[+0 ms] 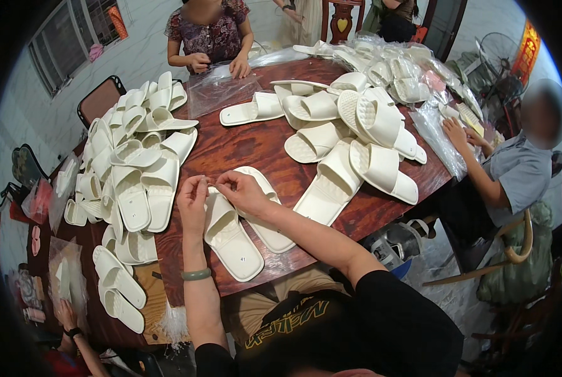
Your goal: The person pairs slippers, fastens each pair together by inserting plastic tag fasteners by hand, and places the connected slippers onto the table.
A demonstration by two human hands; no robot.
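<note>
Before us on the dark red-brown wooden table (249, 147), our hands: left hand (192, 202), right hand (243, 191), meet over a pair of white foam slippers (240, 226). Left of them a heap of white slippers (133, 169); behind and right, a second slipper pile (350, 135); clear plastic bags (221, 88) at the far edge.

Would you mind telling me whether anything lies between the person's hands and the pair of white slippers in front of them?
Nothing visible does. Both the left hand and right hand already rest at the top of the slippers, fingertips pinched together there.
</note>
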